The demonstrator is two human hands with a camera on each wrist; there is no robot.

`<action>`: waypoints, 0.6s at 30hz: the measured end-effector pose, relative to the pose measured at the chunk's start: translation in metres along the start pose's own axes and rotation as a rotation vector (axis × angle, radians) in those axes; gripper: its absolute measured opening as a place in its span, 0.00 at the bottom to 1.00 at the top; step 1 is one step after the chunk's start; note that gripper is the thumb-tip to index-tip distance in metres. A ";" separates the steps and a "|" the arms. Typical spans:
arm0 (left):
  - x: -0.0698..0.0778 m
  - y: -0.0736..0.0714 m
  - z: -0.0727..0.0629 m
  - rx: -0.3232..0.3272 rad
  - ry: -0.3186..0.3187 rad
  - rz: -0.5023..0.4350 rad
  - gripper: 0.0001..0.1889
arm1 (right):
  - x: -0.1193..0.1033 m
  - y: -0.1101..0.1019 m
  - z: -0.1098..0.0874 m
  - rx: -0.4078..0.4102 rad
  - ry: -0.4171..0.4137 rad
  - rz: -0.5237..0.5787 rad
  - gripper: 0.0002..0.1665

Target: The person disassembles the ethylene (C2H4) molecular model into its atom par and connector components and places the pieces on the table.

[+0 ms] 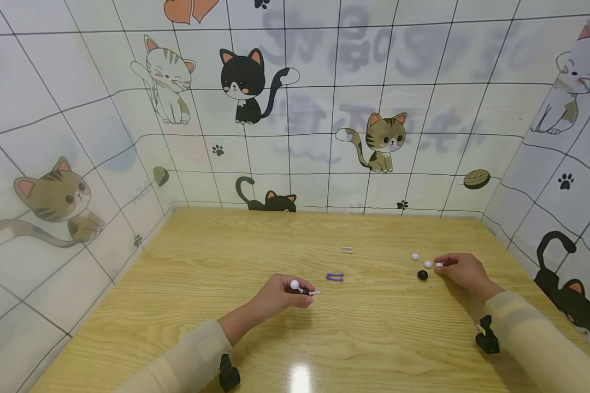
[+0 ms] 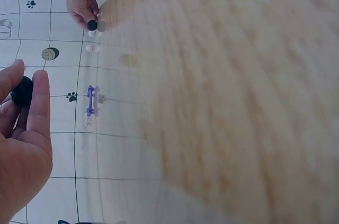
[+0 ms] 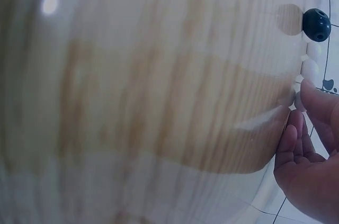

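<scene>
In the head view, my left hand [image 1: 274, 299] pinches a black ball [image 1: 305, 292] above the table. A white ball [image 1: 294, 284] is joined to it by a short stick, and a bare white peg [image 1: 317, 293] sticks out on the other side. In the left wrist view the black ball [image 2: 22, 92] sits between thumb and fingers. Over at the right, my right hand [image 1: 464, 271] has thumb and fingertips at a small white ball [image 1: 439, 265] on the table, partly covered by them. Beside it lie two more white balls [image 1: 428, 265] and a black ball [image 3: 317, 25] with holes.
Between the hands lie purple connector sticks [image 1: 335, 277], with short white pegs [image 1: 347, 250] farther back. The wooden table [image 1: 216, 245] meets cat-patterned walls [image 1: 314, 109] at the back and both sides.
</scene>
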State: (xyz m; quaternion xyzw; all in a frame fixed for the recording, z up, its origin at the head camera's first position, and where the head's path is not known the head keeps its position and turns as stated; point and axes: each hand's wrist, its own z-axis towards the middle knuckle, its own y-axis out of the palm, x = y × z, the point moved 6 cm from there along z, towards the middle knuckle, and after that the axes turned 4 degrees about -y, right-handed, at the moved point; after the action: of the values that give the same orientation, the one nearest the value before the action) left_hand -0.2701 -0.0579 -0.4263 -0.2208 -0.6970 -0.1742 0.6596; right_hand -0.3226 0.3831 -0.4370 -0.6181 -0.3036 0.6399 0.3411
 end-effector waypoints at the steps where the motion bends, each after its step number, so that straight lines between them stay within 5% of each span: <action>1: 0.000 0.000 0.000 0.000 0.000 0.002 0.12 | 0.000 0.000 0.000 0.001 0.001 0.000 0.22; 18: 0.000 0.001 0.000 -0.014 0.006 -0.002 0.12 | 0.000 -0.003 -0.004 0.031 0.029 0.048 0.28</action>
State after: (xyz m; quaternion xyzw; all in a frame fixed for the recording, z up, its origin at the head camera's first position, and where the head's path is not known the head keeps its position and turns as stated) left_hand -0.2698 -0.0573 -0.4266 -0.2243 -0.6939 -0.1805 0.6600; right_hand -0.3183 0.3851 -0.4347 -0.6290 -0.2738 0.6436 0.3393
